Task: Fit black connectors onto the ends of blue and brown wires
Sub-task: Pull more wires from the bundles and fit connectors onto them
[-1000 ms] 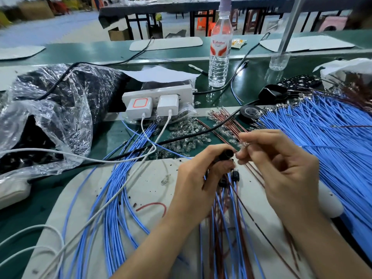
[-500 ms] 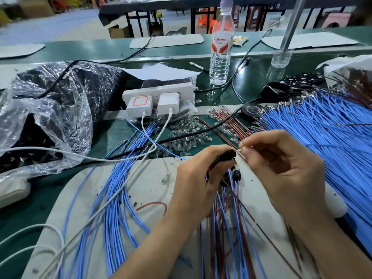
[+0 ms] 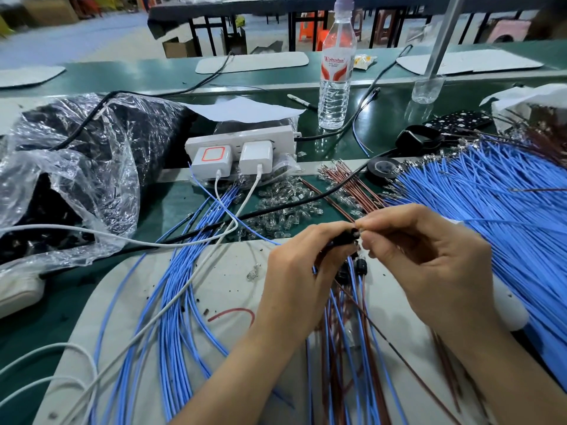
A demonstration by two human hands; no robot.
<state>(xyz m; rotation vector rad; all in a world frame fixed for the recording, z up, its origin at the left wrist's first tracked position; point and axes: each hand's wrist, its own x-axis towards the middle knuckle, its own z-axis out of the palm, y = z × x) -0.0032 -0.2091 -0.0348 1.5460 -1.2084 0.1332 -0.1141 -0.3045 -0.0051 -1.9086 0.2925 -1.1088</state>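
**Close work near the power strip (image 3: 239, 142)**

Grips a black connector (image 3: 345, 238) in the left hand (image 3: 300, 271), nearer than the strip and to its right. Pinches the connector's end with the right hand (image 3: 429, 256). Shows blue wires (image 3: 491, 216) fanned far right of the strip.

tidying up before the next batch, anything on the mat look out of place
A short red wire scrap lies alone on the white mat, left of the left hand; no other red wire shows. One clear bulb sits apart from the bulb pile behind it, and dark specks dot the mat.
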